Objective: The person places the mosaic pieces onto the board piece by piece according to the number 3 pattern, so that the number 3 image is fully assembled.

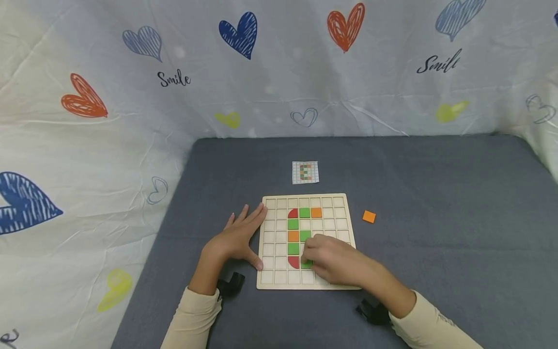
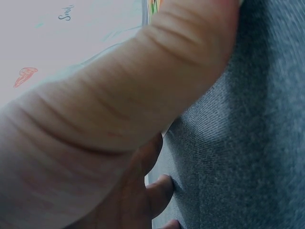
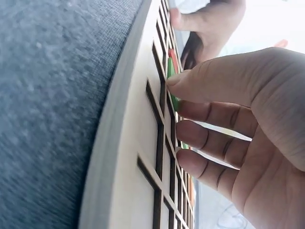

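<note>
A wooden grid board (image 1: 268, 280) lies on the table. Its cells hold green and orange square tiles and two red quarter-round tiles, one at the top (image 1: 293, 213) and one lower down (image 1: 293, 262). My right hand (image 1: 333, 259) reaches over the board's lower middle. Between its thumb and index finger it pinches a green square tile (image 3: 171, 68), low at the grid and right beside the lower red one. My left hand (image 1: 237, 240) is spread at the board's left side, thumb and a fingertip at the edge. In the left wrist view, the thumb (image 2: 119, 90) covers much of the picture.
A loose orange square tile (image 1: 369, 216) lies right of the board on the dark grey tablecloth (image 1: 436, 203). Behind the board lies a small printed pattern card (image 1: 305, 172). A white curtain (image 1: 279, 87) with hearts hangs behind and at the left.
</note>
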### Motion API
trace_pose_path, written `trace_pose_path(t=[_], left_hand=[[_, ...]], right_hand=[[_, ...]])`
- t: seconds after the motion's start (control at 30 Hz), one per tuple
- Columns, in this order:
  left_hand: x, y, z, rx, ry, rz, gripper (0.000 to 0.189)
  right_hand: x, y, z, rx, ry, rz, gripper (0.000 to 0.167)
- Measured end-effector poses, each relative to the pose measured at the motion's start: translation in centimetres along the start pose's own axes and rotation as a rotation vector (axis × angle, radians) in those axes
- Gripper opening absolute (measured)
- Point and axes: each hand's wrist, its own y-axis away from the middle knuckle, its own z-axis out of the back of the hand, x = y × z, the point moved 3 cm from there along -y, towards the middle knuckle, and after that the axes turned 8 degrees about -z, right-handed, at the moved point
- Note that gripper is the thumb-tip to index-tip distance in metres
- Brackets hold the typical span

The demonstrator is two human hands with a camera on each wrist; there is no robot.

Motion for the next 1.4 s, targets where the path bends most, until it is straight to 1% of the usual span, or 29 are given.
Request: trace_pose_path(t=[0.17,0.27,0.33,0.43,0.5,0.57,0.7,0.77,0.9,1.03,1.2,1.4], left_hand=[[0.0,0.1,0.1,0.0,0.009,0.002,0.148],[0.0,0.1,0.1,-0.002,0.013,-0.001,0.147],[-0.1,0.1,0.1,-0.002,0.013,-0.005,0.147],[-0.1,0.1,0.1,-0.003,0.011,-0.01,0.147],[-0.1,0.1,0.1,-0.005,0.009,-0.011,0.147],[-0.2,0.1,0.1,-0.007,0.01,-0.01,0.147],[-0.3,0.1,0.1,-0.007,0.011,-0.009,0.147],[-0.3,0.1,0.1,-0.007,0.009,-0.012,0.147],[-0.3,0.1,0.1,-0.009,0.004,-0.015,0.147],[-0.2,0.1,0.1,-0.008,0.006,-0.014,0.147],[-0.1,0.1,0.1,-0.01,0.01,-0.01,0.147],[-0.2,0.1,0.1,-0.011,0.006,-0.011,0.147]], right_hand=[[0.1,0.2,-0.1,-0.016,0.008,0.04,0.02],[-0.3,0.4,0.0,-0.038,-0.009,0.052,0.017],[-0.7,0.7,0.2,-0.065,-0.03,0.053,0.016],[-1.7,1.3,0.7,-0.13,-0.064,0.049,0.015],[-2.5,1.6,1.2,-0.177,-0.062,0.037,0.014],[-3.4,2.1,1.8,-0.22,-0.046,0.004,0.015],[-5.2,3.4,3.2,-0.274,0.018,-0.118,0.017],[-6.1,4.0,3.8,-0.28,0.054,-0.184,0.017],[-7.5,5.0,4.9,-0.28,0.119,-0.291,0.02],[-8.5,5.7,5.3,-0.28,0.163,-0.365,0.024],[-9.0,6.0,5.5,-0.28,0.17,-0.397,0.024],[-9.2,6.0,5.6,-0.26,0.167,-0.435,0.023]])
